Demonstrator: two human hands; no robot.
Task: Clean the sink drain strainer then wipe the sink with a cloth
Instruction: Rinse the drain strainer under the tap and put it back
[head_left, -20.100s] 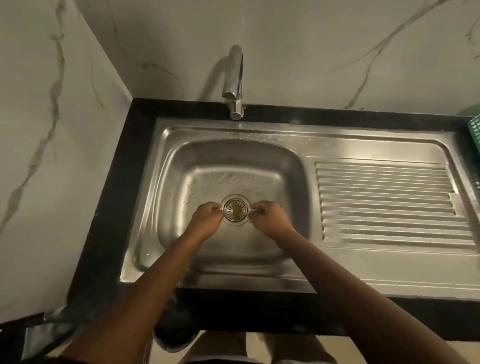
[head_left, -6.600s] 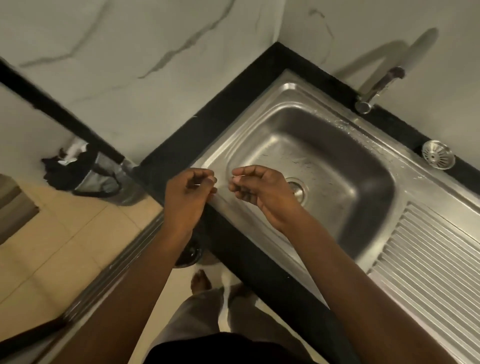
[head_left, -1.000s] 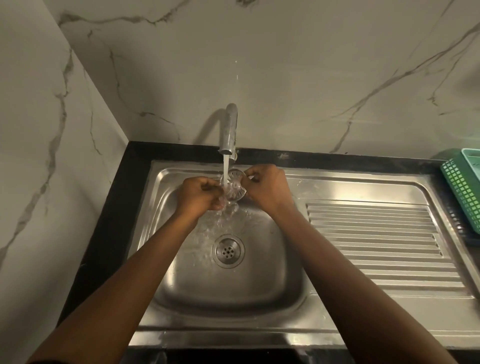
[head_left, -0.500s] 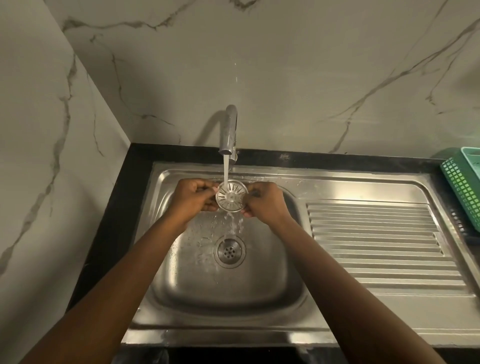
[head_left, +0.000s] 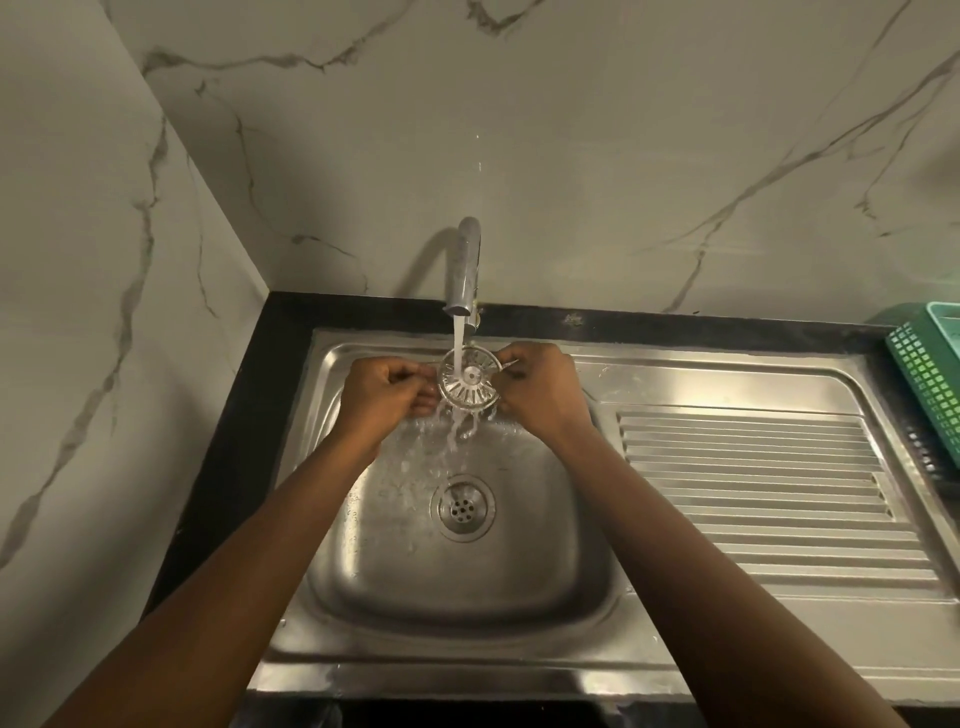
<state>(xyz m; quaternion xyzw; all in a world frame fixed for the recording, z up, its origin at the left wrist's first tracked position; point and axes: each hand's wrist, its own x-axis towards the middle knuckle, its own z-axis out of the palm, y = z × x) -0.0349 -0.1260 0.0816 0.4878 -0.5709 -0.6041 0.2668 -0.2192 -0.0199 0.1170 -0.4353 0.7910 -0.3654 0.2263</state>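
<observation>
A round metal drain strainer (head_left: 471, 382) hangs above the steel sink basin (head_left: 395, 566), right under the faucet (head_left: 465, 270). Running water falls onto it and splashes down into the basin. My left hand (head_left: 387, 389) pinches its left rim and my right hand (head_left: 540, 389) pinches its right rim, both fists closed. Below them the open drain hole (head_left: 461, 506) sits bare in the middle of the basin. No cloth is in view.
A ribbed drainboard (head_left: 769, 493) runs to the right of the basin. A green plastic basket (head_left: 930, 369) stands at the far right edge. Black countertop (head_left: 249, 415) frames the sink, with marble walls behind and to the left.
The strainer stays under the water stream in both hands; since a second ago it has turned so its slotted face points up at me. Earlier it was lifted out of the drain.
</observation>
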